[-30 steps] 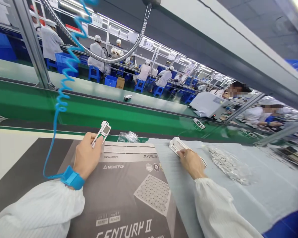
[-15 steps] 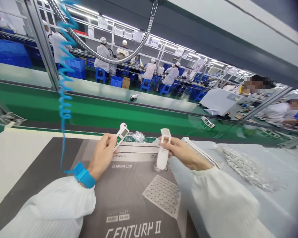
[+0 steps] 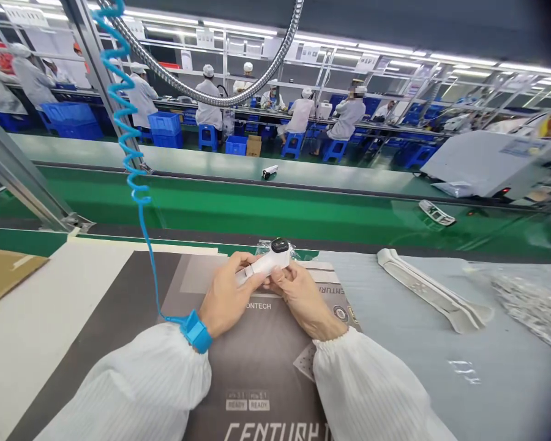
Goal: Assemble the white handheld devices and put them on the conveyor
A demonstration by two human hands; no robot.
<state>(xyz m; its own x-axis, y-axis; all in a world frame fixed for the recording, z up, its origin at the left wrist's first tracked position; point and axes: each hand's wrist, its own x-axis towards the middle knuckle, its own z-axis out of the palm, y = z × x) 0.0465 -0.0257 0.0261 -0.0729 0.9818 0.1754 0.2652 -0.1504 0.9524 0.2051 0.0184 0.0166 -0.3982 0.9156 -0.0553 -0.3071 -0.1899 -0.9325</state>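
Observation:
A white handheld device [image 3: 267, 262] with a black tip is gripped between my two hands, above the printed dark box sheet [image 3: 261, 343]. My left hand [image 3: 227, 294] wraps round its lower left end, with the thumb along the near side. At its right, my right hand [image 3: 303, 297] pinches the body just below the black tip. A blue wrist strap [image 3: 196, 331] with a coiled blue cord [image 3: 128, 110] is on my left wrist. Just behind the device lies clear plastic wrapping [image 3: 262, 246].
White curved shells [image 3: 429, 291] and a plastic bag of small parts [image 3: 532, 300] lie on the right. Cardboard [image 3: 9, 272] is at far left. Beyond the table runs a green conveyor [image 3: 202, 165] bearing a white device [image 3: 270, 172]. Several people sit behind it.
My hands have come together. The device part from my left hand and the white shell from my right now appear as one body, turned with its black tip up. The view has shifted.

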